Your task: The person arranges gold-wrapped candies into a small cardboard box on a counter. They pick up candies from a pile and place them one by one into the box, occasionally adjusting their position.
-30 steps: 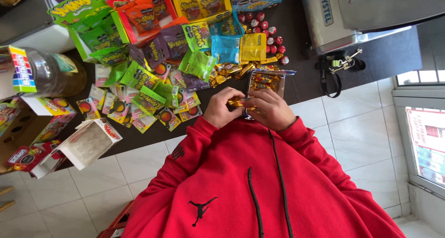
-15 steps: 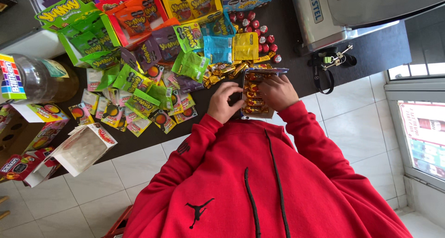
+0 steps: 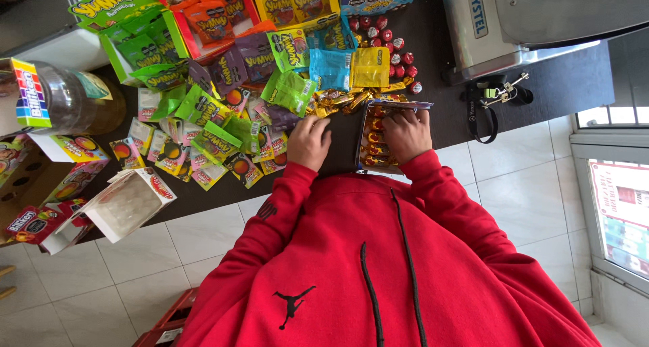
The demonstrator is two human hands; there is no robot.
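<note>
My right hand point(image 3: 407, 134) grips the edge of a clear plastic bag point(image 3: 370, 139) filled with red and gold wrapped candies, which lies on the dark counter point(image 3: 541, 83). My left hand point(image 3: 309, 141) rests on the counter left of the bag. Its curled fingertips touch the edge of a heap of gold-wrapped candies point(image 3: 338, 101). What its fingers hold, if anything, is hidden. Both sleeves are red.
Green, purple, blue and yellow snack packets point(image 3: 223, 110) cover the counter's left half, with display boxes point(image 3: 223, 12) behind. Red foil eggs point(image 3: 395, 50), a dark jar point(image 3: 67, 100), an open white carton point(image 3: 128, 202), keys on a strap point(image 3: 497, 93) and a grey machine point(image 3: 527, 16) stand around.
My left hand has let go of the bag and moved left to the gold candies. The bag has come down flat on the counter under my right hand.
</note>
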